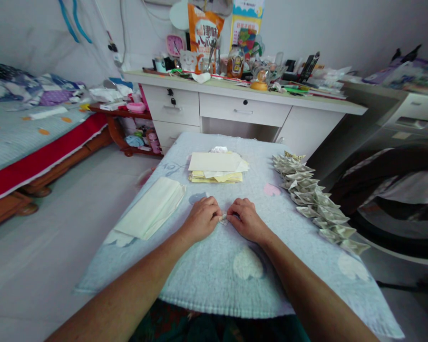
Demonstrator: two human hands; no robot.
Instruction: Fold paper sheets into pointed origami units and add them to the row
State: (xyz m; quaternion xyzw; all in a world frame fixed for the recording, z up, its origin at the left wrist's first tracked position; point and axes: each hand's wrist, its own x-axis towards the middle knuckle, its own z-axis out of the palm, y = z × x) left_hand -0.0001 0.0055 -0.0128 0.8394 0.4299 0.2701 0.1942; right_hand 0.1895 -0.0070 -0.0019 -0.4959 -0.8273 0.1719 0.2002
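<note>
Left hand (pixel 202 219) and right hand (pixel 247 220) pinch a small paper piece (pixel 224 219).
It sits between them, nearside of the paper stack (pixel 214 162).

Chinese characters (pixel 205 33) on bag (pixel 203 42) and poster (pixel 247 21)

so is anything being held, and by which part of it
A small paper piece, apparently pinched at opposite sides by the left hand and right hand.

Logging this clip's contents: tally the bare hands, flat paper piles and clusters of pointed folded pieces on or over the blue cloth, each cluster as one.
Bare hands: 2
Flat rectangular pale paper piles: 2
Cluster of pointed grey folded-paper pieces: 1
Total: 5
</note>
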